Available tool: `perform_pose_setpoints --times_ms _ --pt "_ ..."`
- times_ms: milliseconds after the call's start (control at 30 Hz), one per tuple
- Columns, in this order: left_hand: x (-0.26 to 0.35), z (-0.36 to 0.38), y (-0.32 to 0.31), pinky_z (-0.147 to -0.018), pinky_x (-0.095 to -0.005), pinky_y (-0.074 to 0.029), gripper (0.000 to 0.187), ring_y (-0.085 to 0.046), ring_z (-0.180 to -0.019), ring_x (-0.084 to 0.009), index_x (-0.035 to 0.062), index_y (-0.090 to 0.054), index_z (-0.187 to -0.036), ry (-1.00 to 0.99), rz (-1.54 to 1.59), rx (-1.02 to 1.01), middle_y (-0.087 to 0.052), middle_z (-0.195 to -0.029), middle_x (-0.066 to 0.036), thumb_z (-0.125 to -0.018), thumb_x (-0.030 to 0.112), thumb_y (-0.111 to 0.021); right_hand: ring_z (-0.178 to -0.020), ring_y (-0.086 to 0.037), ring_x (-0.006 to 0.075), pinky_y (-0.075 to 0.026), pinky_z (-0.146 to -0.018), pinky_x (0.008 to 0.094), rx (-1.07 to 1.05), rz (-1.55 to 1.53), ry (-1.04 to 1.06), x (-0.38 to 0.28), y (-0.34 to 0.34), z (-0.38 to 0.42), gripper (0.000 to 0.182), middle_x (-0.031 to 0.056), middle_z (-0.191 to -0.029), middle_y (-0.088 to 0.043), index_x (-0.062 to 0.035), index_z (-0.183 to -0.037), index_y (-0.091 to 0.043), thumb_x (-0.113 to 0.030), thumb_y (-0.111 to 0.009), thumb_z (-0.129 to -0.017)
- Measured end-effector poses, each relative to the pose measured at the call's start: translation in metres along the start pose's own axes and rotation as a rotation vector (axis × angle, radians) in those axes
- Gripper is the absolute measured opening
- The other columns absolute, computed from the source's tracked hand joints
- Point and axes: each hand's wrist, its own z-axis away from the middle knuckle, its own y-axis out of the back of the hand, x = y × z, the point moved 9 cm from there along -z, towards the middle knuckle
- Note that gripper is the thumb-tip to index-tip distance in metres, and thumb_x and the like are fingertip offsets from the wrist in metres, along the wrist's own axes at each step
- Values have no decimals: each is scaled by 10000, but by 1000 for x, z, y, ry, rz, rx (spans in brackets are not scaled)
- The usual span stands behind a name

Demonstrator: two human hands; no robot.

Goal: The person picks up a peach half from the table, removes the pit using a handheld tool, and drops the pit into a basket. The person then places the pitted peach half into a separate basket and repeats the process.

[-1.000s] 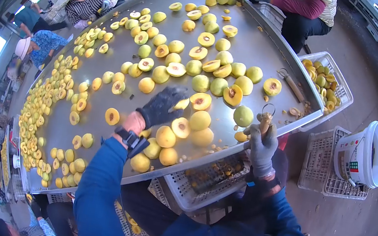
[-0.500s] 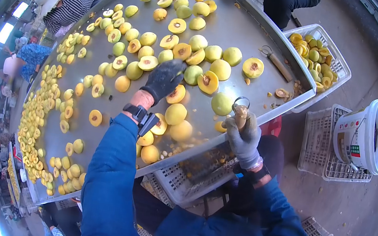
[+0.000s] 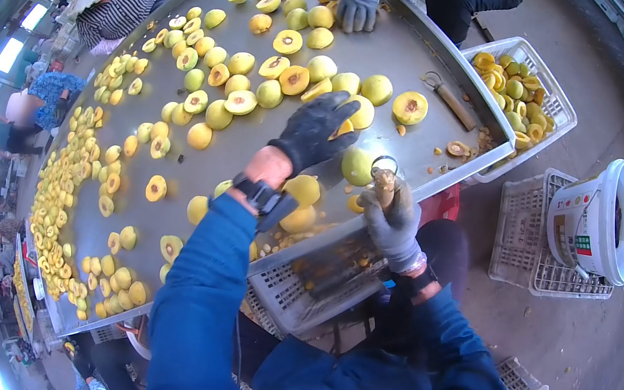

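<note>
My left hand [image 3: 315, 132], in a dark glove, is over the sheet-metal table with its fingers curved around a halved yellow peach [image 3: 343, 129]. Part of that half shows between the fingers; the palm side is hidden. In its grey glove, my right hand [image 3: 394, 226] is closed on the wooden handle of a ring-bladed pitting tool [image 3: 384, 186], loop pointing up, above the table's near edge. A whole green-yellow peach [image 3: 357, 166] sits just left of the loop. Two yellow peaches [image 3: 302, 190] lie beside my left wrist.
Many halved peaches [image 3: 240, 102] cover the metal table [image 3: 253, 155]. Another pitting tool [image 3: 454, 106] lies near its right edge. A co-worker's gloved hand [image 3: 359, 2] rests at the far side. Right of the table stand a crate of fruit [image 3: 558, 111] and a white bucket [image 3: 574, 216].
My left hand has moved right onto the halved peach. Some fruit near my left forearm now lies farther left. A co-worker's gloved hand has come onto the table's far side. My right hand keeps the tool.
</note>
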Motion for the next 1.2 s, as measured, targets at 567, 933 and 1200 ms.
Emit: perform_pose_setpoints --times_ms 567,933,1200 --pt "-40 90 15 -842 -387 -580 378 -643 -995 -239 0 -480 -1308 556 1478 247 -602 -1155 -138 -1023 247 -452 -697 -667 338 -507 -616 381 -19 -6 13 11 -3 0 365 176 -797 -642 -46 -1128 -552 -174 -727 -835" --pt "31 143 59 -682 -298 -535 523 -656 -857 -206 47 -445 -1379 596 1607 277 -606 -1257 -154 -1059 422 -270 -779 -632 233 -494 -713 353 -67 -136 -170 9 -25 7 377 173 -868 -636 16 -1114 -552 -186 -703 -835" --pt "70 159 79 -1050 -362 -424 454 -550 -1205 -256 -9 -427 -1382 439 1030 313 -551 -1325 -166 -972 180 -480 -682 -579 148 -472 -599 310 -165 -169 -121 -68 -70 21 438 56 -814 -626 33 -1117 -575 -278 -721 -846"
